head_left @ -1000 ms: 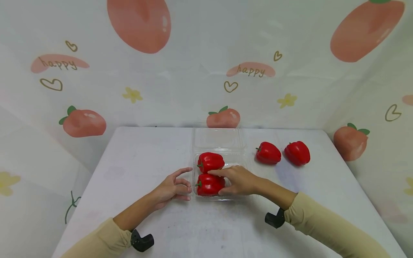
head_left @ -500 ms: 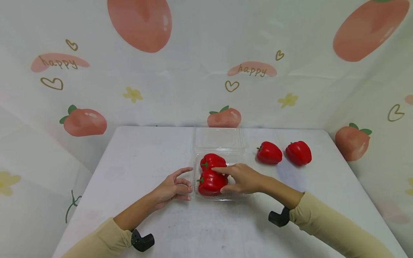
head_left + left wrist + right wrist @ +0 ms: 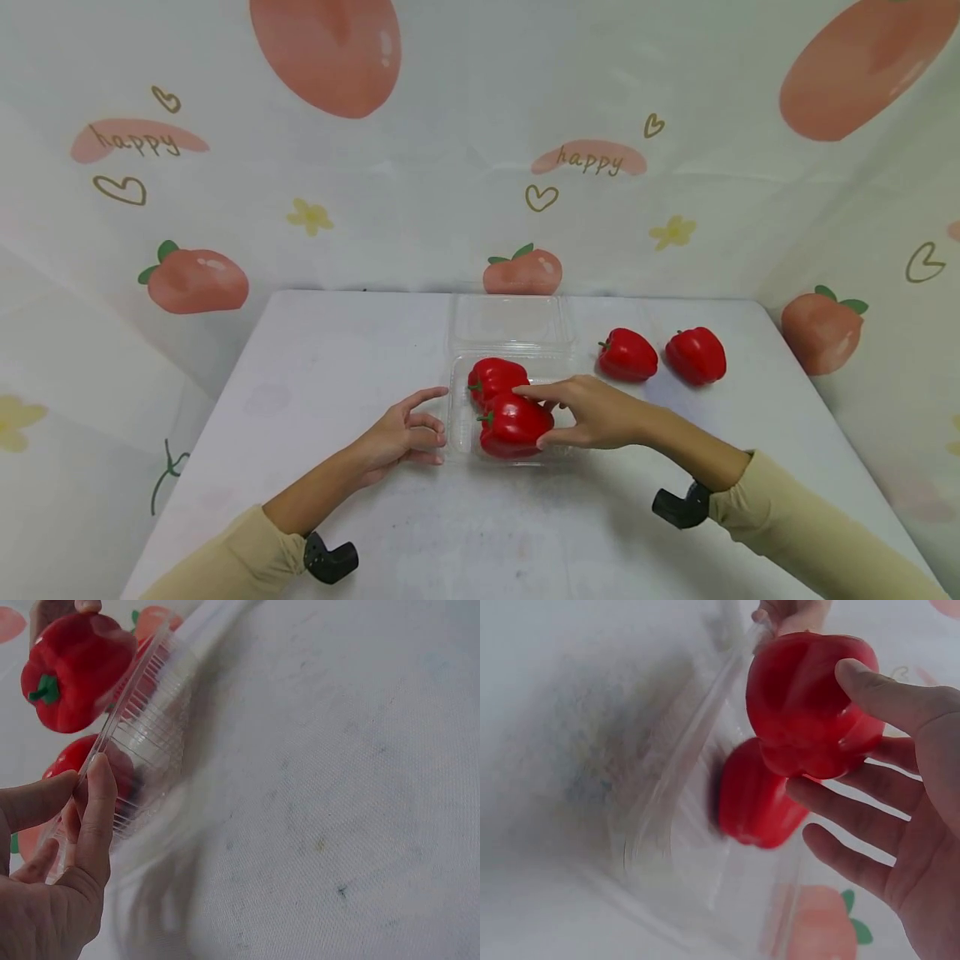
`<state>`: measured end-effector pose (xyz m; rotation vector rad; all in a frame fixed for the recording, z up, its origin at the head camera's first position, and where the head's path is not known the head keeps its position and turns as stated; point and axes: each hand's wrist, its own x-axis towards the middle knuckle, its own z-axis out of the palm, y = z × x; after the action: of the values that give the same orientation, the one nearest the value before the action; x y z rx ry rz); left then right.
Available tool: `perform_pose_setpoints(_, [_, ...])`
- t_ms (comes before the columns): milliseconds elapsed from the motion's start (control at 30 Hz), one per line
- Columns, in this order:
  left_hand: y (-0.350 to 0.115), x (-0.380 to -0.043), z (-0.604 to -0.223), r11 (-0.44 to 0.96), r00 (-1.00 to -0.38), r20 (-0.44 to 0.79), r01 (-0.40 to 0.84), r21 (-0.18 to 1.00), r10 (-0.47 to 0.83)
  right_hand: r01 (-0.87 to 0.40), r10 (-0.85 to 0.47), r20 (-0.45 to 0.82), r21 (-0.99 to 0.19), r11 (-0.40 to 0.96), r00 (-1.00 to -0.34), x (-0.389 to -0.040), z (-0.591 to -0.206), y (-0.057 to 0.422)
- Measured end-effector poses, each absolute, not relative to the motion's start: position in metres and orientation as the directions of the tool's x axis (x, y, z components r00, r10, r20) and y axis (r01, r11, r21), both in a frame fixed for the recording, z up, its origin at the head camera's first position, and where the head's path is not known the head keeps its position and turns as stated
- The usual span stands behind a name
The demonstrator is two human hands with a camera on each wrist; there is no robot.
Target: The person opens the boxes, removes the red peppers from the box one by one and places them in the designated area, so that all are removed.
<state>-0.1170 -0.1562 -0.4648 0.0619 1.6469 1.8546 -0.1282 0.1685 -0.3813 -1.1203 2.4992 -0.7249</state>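
A clear plastic clamshell container (image 3: 462, 450) lies with its lid (image 3: 512, 321) folded back. My right hand (image 3: 596, 411) holds a red bell pepper (image 3: 513, 427) by its right end over the container's front part, thumb on one side and fingers on the other. This pepper's green stem points left. Behind it, a second red bell pepper (image 3: 495, 377) sits in the container, partly covered by the first. My left hand (image 3: 400, 437) rests at the container's left edge, its fingers spread along the rim, as the left wrist view also shows.
Two more red bell peppers, a nearer one (image 3: 628, 355) and a farther-right one (image 3: 696, 356), lie on the white table (image 3: 330, 358) right of the container. A patterned cloth backdrop (image 3: 420, 125) stands behind the table.
My right hand has moved right, and the front pepper has shifted right with it. The rear pepper has slid slightly right too. My left hand has stayed put.
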Motion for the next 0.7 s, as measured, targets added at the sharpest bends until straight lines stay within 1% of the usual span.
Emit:
perform_pose_setpoints(267, [-0.156,-0.117,-0.465,0.008,-0.786,-0.384,-0.435,0.900,0.485,-0.587,-0.710,-0.031,-0.537,0.605,-0.704,-0.125,-0.376,0.202])
perform_pose_setpoints(467, [-0.156,-0.117,-0.464,0.021,-0.785,-0.395,-0.439,0.898,0.477,-0.536,-0.653,-0.017,-0.557,0.635,-0.757,-0.126,-0.378,0.228])
perform_pose_setpoints(700, [-0.155,-0.117,-0.462,0.032,-0.784,-0.402,-0.441,0.897,0.472,-0.525,-0.608,0.024,-0.532,0.664,-0.794,-0.121,-0.380,0.258])
